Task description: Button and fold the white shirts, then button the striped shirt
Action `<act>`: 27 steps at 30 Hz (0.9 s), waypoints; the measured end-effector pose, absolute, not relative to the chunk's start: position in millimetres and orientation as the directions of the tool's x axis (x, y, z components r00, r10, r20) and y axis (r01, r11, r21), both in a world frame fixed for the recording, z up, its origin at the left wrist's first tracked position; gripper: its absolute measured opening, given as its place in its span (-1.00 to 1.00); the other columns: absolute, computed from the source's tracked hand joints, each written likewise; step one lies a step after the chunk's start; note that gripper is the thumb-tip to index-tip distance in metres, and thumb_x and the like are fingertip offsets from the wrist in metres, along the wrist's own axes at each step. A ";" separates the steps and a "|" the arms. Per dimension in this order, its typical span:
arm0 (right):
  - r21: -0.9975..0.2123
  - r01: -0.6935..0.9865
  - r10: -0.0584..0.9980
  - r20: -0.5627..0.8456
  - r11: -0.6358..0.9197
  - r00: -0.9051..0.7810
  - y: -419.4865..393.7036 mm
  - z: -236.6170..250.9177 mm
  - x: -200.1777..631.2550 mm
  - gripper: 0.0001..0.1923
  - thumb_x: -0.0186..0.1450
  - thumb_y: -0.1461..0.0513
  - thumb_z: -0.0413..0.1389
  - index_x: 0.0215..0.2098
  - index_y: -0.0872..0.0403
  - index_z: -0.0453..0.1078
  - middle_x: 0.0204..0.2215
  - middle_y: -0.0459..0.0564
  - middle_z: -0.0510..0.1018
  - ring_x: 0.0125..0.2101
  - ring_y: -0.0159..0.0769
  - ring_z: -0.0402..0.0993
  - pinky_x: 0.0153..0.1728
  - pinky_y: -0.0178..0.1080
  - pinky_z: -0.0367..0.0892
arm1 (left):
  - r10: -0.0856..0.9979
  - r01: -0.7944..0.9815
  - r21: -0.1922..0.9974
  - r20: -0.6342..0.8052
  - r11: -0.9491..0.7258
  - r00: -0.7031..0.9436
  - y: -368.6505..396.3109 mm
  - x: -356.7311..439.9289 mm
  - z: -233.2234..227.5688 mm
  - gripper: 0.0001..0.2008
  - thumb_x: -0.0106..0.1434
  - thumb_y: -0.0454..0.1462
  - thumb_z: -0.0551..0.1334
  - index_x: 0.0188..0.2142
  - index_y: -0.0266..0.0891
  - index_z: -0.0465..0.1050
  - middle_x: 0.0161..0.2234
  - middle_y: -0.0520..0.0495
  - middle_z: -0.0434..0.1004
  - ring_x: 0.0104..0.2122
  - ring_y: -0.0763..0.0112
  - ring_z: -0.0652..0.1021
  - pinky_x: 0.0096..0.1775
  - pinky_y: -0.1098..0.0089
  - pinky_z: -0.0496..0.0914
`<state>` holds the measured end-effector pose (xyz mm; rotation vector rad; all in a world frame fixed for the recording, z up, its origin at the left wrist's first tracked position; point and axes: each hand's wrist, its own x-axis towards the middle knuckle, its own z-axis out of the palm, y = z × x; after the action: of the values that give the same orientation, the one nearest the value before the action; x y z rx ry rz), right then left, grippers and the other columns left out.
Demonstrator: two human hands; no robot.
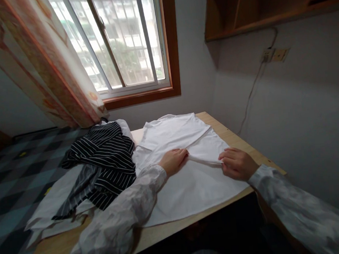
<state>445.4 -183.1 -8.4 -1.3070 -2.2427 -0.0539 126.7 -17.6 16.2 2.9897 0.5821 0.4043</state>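
Note:
A white shirt [193,188] lies spread over a wooden table, its upper part crossed by folded layers. My left hand [174,161] rests on the middle of the shirt, fingers together and closed on a fold of the cloth. Out at the shirt's right side, my right hand [237,163] pinches the end of that same fold, which runs fairly straight between both hands. The left fingertips press low on the fabric, and the thumb there is mostly hidden.
Left of the shirt sits a heap of clothes with a black-and-white striped garment [104,149] on top. The wooden table [217,128] meets a bed with a checked cover [14,170]. A window [125,39], curtain [52,62], wall shelf [254,7] and socket with cable [268,55] surround it.

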 end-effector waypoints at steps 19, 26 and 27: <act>-0.353 0.915 0.921 0.387 0.197 -0.049 -139.0 -29.3 432.8 -0.63 0.41 -0.11 0.25 -0.27 -0.03 0.37 -0.33 0.00 0.55 -0.32 -0.14 0.45 -0.24 -0.12 0.33 | 0.954 0.947 0.132 0.102 -0.294 0.282 -2.4 31.9 36.6 -0.53 0.44 0.10 0.25 0.06 -0.23 0.52 0.00 -0.32 0.67 0.01 -0.06 0.66 0.00 0.17 0.46; -0.474 0.845 0.929 0.365 0.248 -0.068 -137.0 -34.2 440.2 -0.63 0.53 -0.02 0.08 -0.38 -0.05 0.27 -0.38 -0.01 0.49 -0.34 -0.14 0.41 -0.24 -0.11 0.30 | 0.859 0.568 0.822 -0.255 -0.050 0.443 -2.2 5.4 31.8 -0.51 0.24 0.17 0.39 -0.22 -0.20 0.51 -0.43 0.01 0.54 -0.51 0.41 0.48 -0.48 0.42 0.34; -0.496 0.833 0.936 0.347 0.244 -0.067 -136.7 -33.1 442.7 -0.61 0.53 -0.02 0.07 -0.40 -0.05 0.27 -0.40 -0.02 0.48 -0.35 -0.15 0.40 -0.25 -0.11 0.30 | 0.824 0.475 0.879 -0.301 0.045 0.479 -4.1 2.8 31.0 -0.46 0.20 0.20 0.42 -0.20 -0.21 0.50 -0.46 0.04 0.52 -0.58 0.49 0.42 -0.54 0.45 0.29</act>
<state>442.7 -136.7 -33.1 -1.6104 -1.9186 0.2192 2.8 -4.1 31.0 1.5987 1.1510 0.3869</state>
